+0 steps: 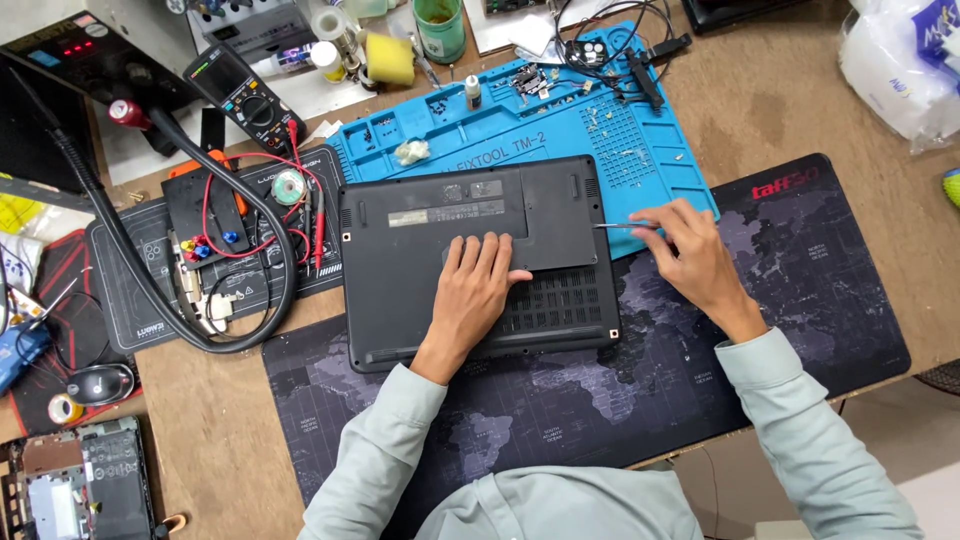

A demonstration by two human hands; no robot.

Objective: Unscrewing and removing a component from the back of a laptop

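A black, matte plastic laptop (420, 270) lay bottom-up on the wooden table (760, 100), its long axis running left to right, with its far edge over a blue silicone repair mat (520, 125) and its near edge over a dark desk mat printed with a world map (800, 300). One rectangular cover panel and a grid of vent slots showed on its underside. The left hand (470, 290) lay flat on the laptop's base, fingers pressed together and pointing away from the person, thumb out to the right. The right hand (695, 255) pinched a thin silver metal tool (625, 225) between thumb and fingertips; the tool lay almost level, its tip pointing left and meeting the laptop's right edge. Both arms wore pale green sleeves.

Left of the laptop lay one black multimeter with a round dial (245, 95), its red leads coiled over a second, smaller black mat. One yellow sponge block (389, 58) and one green cup (439, 27) stood at the far edge.
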